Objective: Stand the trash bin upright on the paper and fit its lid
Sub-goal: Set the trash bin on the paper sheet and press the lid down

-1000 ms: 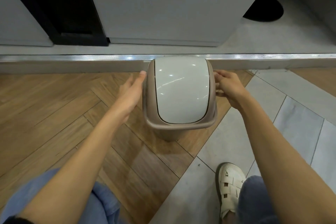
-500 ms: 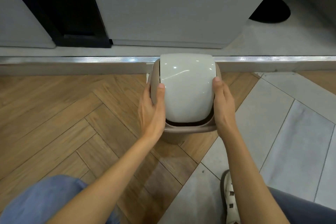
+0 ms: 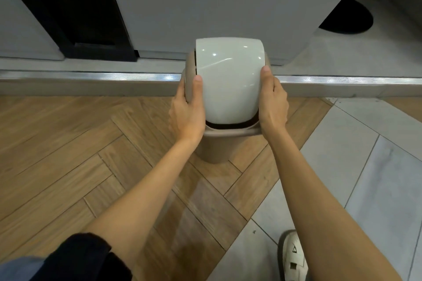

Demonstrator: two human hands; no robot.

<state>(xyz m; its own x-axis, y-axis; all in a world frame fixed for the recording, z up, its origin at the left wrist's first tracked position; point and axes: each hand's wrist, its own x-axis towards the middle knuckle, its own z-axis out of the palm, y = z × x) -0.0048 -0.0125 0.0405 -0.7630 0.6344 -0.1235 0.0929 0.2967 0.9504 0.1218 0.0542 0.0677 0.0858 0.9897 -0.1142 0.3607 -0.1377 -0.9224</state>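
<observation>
Gripping lid (image 3: pixel 228 80) | left hand (image 3: pixel 187 114), right hand (image 3: pixel 272 102) clamped on sides | bin (image 3: pixel 212 146) upright

No readable text, label, brand or number anywhere.

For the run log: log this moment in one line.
bin: upright on wood floor | lid: on bin | left hand, right hand: gripping lid sides | paper: not visible

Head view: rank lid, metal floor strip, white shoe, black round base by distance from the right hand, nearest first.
1. Lid: touching, the right hand grips its right side.
2. Metal floor strip: just behind and to the right of the hand.
3. White shoe: lower right, by the tiles.
4. Black round base: upper right, past the strip. It and the shoe are close to call.
</observation>
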